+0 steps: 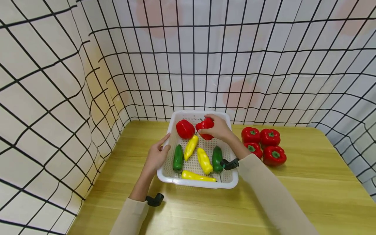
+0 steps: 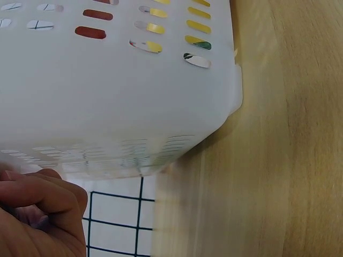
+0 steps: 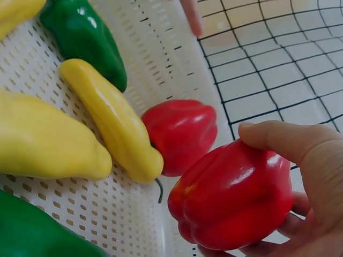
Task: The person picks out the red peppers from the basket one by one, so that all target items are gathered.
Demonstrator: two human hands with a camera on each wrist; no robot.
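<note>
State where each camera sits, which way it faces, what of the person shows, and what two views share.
Head: on the head, facing forward and down at a white perforated plastic basket; left grip, right grip and beige-sleeved arms show.
Left wrist: worn there, facing the basket's outer wall; part of the left grip shows.
Right wrist: worn there, facing into the basket; the right grip and another fingertip show.
Shared by head and right wrist: a held, glossy red bell pepper.
</note>
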